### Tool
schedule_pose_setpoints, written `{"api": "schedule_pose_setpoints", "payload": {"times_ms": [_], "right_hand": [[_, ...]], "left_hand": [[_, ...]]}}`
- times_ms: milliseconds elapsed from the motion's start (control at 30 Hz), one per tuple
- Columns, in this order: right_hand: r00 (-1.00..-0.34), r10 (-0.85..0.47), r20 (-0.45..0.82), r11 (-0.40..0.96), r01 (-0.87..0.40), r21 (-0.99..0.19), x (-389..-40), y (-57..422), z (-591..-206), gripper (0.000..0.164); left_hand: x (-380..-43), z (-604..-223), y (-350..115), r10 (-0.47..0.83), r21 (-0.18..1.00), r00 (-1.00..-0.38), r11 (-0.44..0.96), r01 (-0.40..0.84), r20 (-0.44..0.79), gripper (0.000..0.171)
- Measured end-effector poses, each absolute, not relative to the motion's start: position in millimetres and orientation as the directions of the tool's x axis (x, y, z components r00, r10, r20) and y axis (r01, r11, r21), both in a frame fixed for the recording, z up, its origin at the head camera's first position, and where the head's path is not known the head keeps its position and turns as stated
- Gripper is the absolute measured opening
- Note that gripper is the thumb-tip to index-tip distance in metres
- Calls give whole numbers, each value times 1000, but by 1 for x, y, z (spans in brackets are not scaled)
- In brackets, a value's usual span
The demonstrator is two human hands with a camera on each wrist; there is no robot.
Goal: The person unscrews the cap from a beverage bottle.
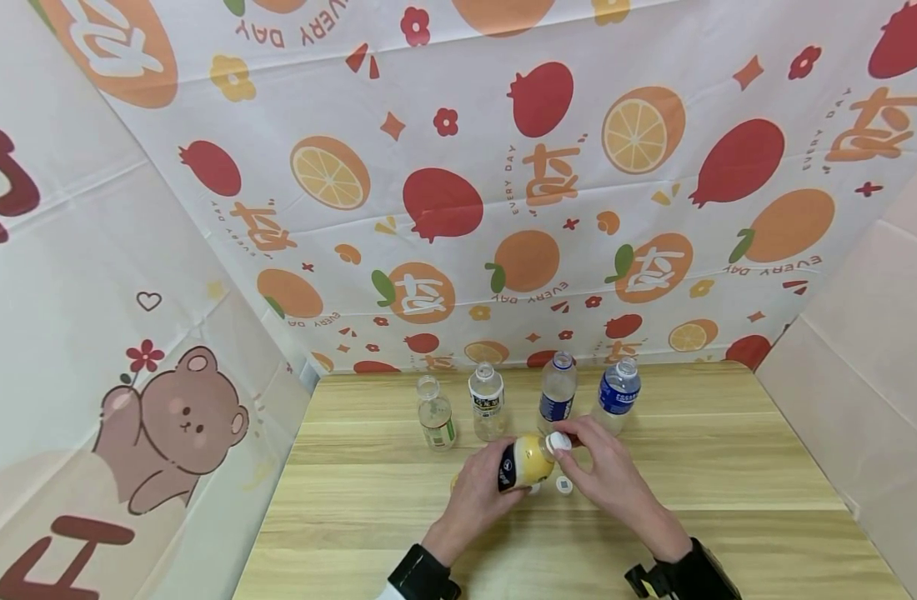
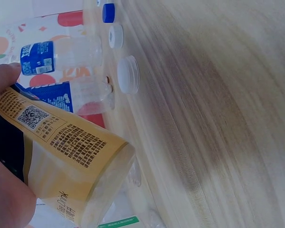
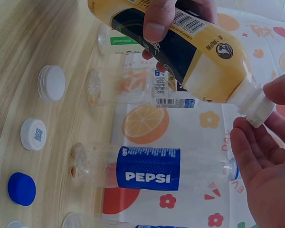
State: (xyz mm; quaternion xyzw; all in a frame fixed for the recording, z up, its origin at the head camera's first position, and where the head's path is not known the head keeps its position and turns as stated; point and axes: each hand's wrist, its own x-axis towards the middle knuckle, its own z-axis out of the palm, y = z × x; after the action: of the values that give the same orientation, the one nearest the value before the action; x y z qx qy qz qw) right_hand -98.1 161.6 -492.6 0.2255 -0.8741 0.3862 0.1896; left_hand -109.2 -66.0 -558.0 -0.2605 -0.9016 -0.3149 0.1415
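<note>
My left hand (image 1: 483, 487) grips a bottle (image 1: 529, 462) with a yellow and black label, tilted above the table with its neck toward the right. The white bottle cap (image 3: 260, 108) sits at the bottle's mouth. Thumb and fingers of my right hand (image 1: 604, 467) pinch this cap; whether it is threaded on cannot be told. In the left wrist view the base of the yellow bottle (image 2: 76, 156) points toward the table, with part of the left hand (image 2: 9, 190) around its side.
Behind stand uncapped clear bottles: one with a green label (image 1: 438, 421), one with a white and black label (image 1: 488, 404), a Pepsi bottle (image 3: 149, 167) and another blue-labelled bottle (image 1: 618, 396). Loose on the table lie a large white cap (image 3: 51, 83), a QR-code cap (image 3: 33, 134) and a blue cap (image 3: 22, 189).
</note>
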Motion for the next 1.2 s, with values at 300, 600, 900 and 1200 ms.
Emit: {"api": "schedule_pose_setpoints", "payload": {"times_ms": [300, 600, 900, 1200], "right_hand": [[-819, -283, 499, 567, -563, -601, -98, 163, -493, 40], [-932, -178, 316, 658, -351, -666, -98, 161, -490, 40], [-913, -159, 375, 651, -383, -656, -99, 161, -490, 26], [-845, -234, 481, 605, -514, -607, -99, 163, -492, 33]], "left_hand": [[-107, -559, -66, 385, 482, -822, 673, 562, 420, 81], [-108, -557, -64, 395, 485, -828, 675, 556, 399, 81], [-108, -557, -66, 396, 486, -827, 673, 557, 400, 80], [-107, -559, -66, 387, 506, -836, 668, 545, 390, 80]]}}
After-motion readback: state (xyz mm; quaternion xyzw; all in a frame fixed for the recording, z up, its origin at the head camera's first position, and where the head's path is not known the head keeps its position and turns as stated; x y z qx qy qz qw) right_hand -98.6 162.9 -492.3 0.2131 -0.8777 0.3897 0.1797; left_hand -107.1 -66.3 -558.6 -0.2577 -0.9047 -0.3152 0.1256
